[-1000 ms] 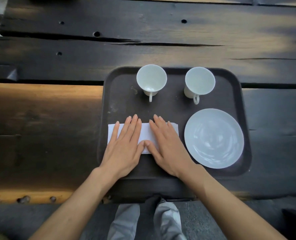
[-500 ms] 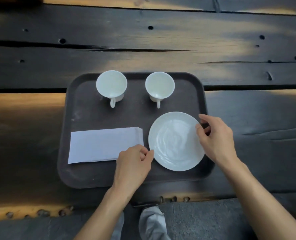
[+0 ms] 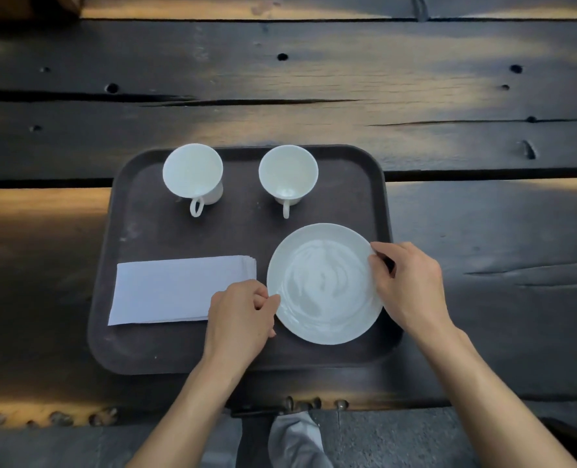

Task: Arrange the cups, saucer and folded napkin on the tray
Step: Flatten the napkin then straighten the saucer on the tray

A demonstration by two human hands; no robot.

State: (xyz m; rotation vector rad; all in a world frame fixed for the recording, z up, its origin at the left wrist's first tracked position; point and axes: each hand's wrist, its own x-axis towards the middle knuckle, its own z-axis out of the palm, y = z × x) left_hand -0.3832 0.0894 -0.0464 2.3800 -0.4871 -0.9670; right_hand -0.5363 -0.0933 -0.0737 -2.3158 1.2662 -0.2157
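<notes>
Head view, steeply downward, close over tray (image 3: 138, 352)

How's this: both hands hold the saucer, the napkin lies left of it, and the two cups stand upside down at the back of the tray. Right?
Not quite: in the head view the left cup and right cup stand upright, mouths up. The rest holds: left hand and right hand hold the saucer, napkin left of it, cups at the back of the tray.

Count: two white ceramic cups (image 3: 192, 173) (image 3: 288, 172), one round white saucer (image 3: 324, 285), one folded white paper napkin (image 3: 175, 288). One dark brown rectangular tray (image 3: 145, 349). Bare hands: two, left hand (image 3: 240, 315) and right hand (image 3: 408, 282).
</notes>
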